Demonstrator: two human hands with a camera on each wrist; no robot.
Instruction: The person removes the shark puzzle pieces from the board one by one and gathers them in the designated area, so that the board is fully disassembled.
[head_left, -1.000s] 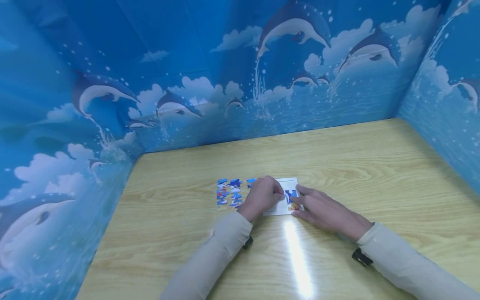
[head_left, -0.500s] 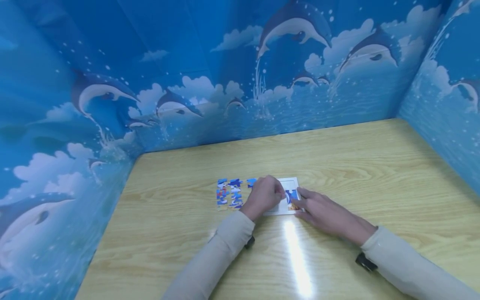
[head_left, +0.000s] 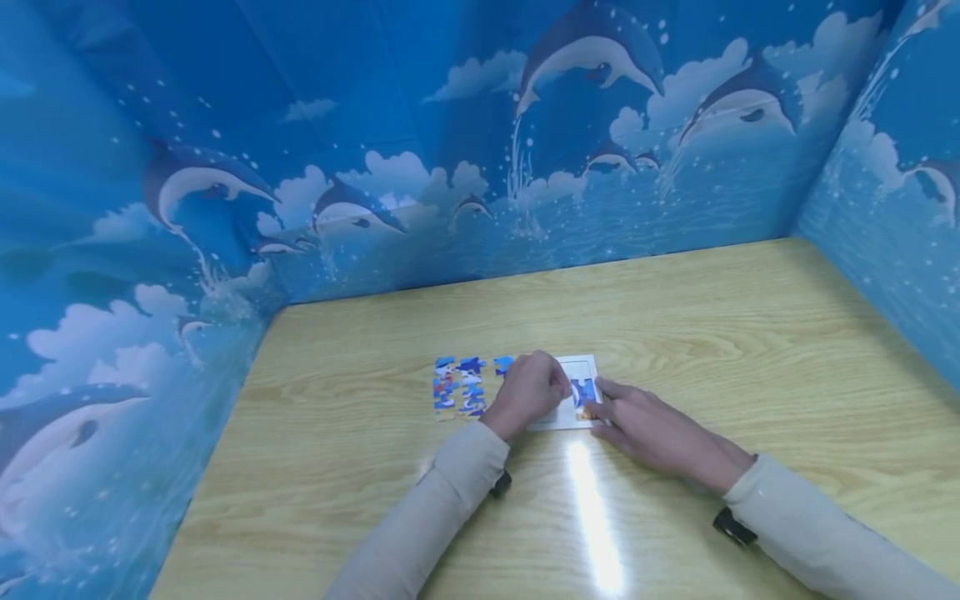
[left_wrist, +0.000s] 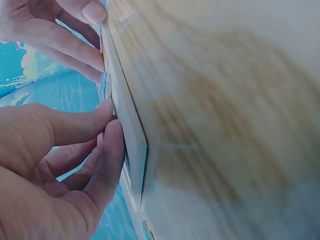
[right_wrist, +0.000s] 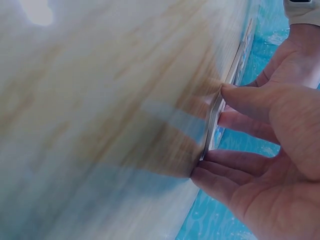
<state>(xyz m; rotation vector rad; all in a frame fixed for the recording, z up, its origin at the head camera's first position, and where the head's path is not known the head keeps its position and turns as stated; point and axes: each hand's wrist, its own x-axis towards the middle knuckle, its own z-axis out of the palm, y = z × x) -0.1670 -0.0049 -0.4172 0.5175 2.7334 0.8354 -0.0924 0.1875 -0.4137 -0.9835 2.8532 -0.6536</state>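
Note:
A white puzzle tray (head_left: pixel 576 367) lies flat on the table, with a few joined picture pieces (head_left: pixel 582 392) along its right side. Over the tray's middle, my left hand (head_left: pixel 527 394) has thumb and forefinger pinched together. In the left wrist view a thin dark edge of a puzzle piece (left_wrist: pixel 114 117) shows between those fingertips; the rest of it is hidden. My right hand (head_left: pixel 656 429) grips the tray's right end, thumb at the near edge and other fingers around the far side. One right finger reaches onto the joined pieces.
Left of the tray, loose puzzle pieces (head_left: pixel 471 387) lie in columns on the wooden table (head_left: pixel 360 367). Another blue piece (head_left: pixel 502 365) sits beside the left hand, partly covered. A dolphin-printed curtain (head_left: pixel 420 183) rises behind the table and at both sides.
Both hands have shifted slightly to the right since the first frame, the left still over the tray's middle. Over the last half second they have hardly moved.

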